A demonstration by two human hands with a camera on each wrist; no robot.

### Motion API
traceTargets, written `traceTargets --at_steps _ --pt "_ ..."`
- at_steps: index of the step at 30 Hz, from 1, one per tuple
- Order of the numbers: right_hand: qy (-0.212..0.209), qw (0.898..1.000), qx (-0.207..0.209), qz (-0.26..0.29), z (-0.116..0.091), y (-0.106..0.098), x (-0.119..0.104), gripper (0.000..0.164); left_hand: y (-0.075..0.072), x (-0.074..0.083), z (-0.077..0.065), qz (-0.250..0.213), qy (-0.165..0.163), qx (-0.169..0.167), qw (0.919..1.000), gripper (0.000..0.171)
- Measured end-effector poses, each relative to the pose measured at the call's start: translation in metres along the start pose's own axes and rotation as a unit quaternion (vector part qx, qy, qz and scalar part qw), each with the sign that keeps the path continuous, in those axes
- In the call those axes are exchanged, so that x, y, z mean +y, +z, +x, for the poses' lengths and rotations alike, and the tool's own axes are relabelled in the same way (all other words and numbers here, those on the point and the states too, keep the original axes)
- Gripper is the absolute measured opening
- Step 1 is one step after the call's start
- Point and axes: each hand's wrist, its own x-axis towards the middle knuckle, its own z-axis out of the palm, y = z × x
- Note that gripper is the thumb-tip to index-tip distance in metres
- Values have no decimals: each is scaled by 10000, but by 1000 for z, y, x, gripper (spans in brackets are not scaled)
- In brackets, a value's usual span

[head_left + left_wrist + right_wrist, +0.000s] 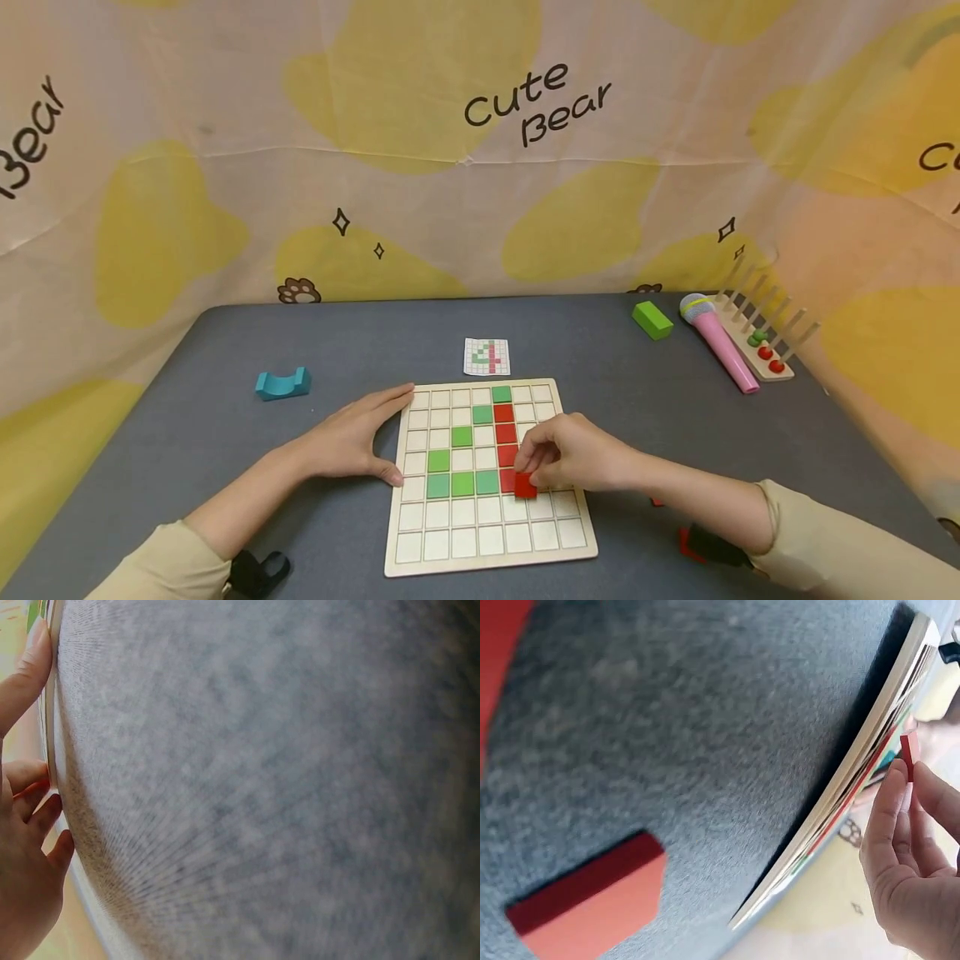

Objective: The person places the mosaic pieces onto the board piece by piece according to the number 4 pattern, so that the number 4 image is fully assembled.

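Observation:
A wooden grid board [408, 547] lies on the dark table, with several green tiles [462, 482] and a column of red tiles [506, 433] set in its squares. My left hand [347, 440] rests along the board's left edge, fingers at the upper corner and thumb lower down. Between thumb and fingers my right hand [576, 454] pinches a red tile [526, 486] over the board, just right of the lowest red one in the column. In the right wrist view this tile [910, 756] stands on edge in the fingertips. A small pattern card [487, 357] lies behind the board.
Loose red tiles [592, 904] lie on the table by the right forearm. A blue curved block [282, 384] is at left. Far right are a green block [652, 321], a pink toy microphone [723, 346] and a pegged stand [783, 373] with beads. A printed cloth [420, 208] hangs behind.

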Motion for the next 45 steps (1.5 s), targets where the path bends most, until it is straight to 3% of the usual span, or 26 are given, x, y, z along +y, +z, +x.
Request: traceTargets --at_steps 17,27,45 --pt "-31 10000 -90 -31 5 15 -5 12 1 -2 0 48 18 4 10000 118" --pt "-19 9993 31 -373 4 20 -7 13 1 -2 0 47 10 1 10000 118" --pt "-65 9984 188 -530 4 14 -9 11 2 -4 0 24 16 -21 10000 120"
